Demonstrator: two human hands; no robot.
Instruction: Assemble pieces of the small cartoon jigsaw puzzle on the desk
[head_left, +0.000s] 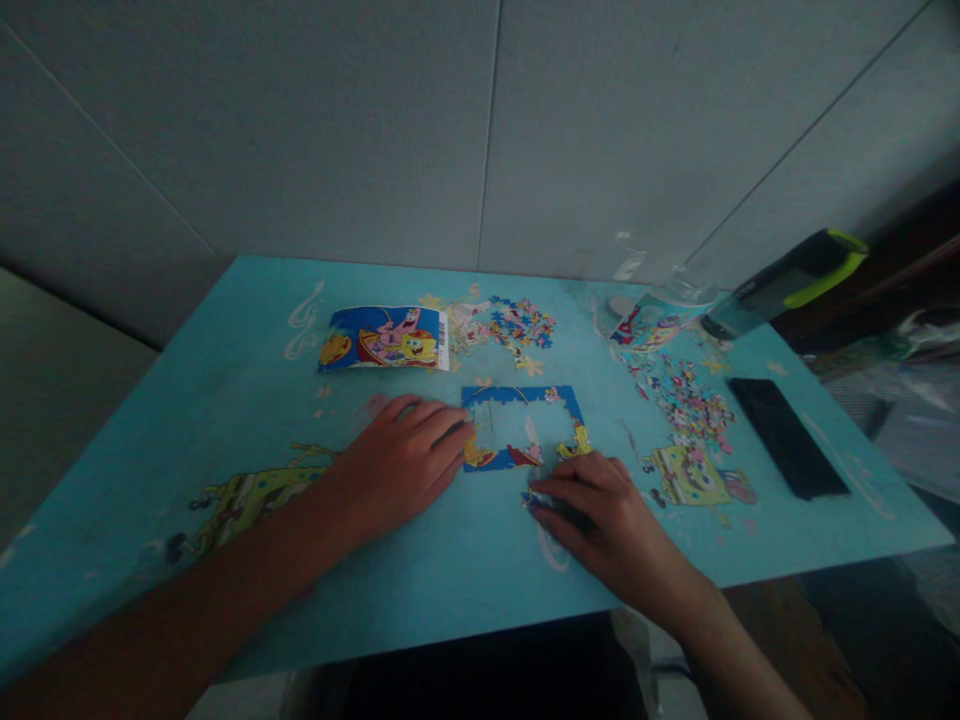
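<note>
On the light blue table (pixel 420 540) lies a jigsaw puzzle border (pixel 517 393), a blue rectangle of joined pieces with an unfilled middle. A gap shows at its lower right, between the pink-and-red part and the yellow part. My left hand (pixel 409 455) rests palm down with its fingers stretched out, the fingertips touching the border's left side. Just below that gap, my right hand (pixel 596 500) pinches a small blue puzzle piece (pixel 531 497) between thumb and finger. The piece is held apart from the border, and fingers partly cover it.
A cartoon picture card (pixel 386 338) lies behind my left hand. Loose blue pieces (pixel 523 325) are heaped behind the border, and more mixed pieces (pixel 690 400) lie to the right. A clear plastic jar (pixel 664 310), a dark bottle (pixel 787 280) and a black phone (pixel 787 437) stand or lie farther right.
</note>
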